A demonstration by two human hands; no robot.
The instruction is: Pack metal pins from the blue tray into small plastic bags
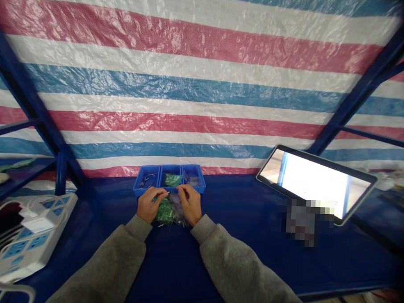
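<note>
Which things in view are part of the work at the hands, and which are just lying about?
Part of the work: left hand, right hand, heap of green parts, blue three-compartment parts tray.
Just lying about: white power strip, tablet, striped tarpaulin.

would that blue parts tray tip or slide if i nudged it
The blue plastic tray looks light, so a nudge would probably slide it rather than tip it, since it sits low and wide. The small metal pins in its left compartment would likely jostle.

Blue bench (250, 269) with tray (145, 193), tablet (314, 185)
</note>
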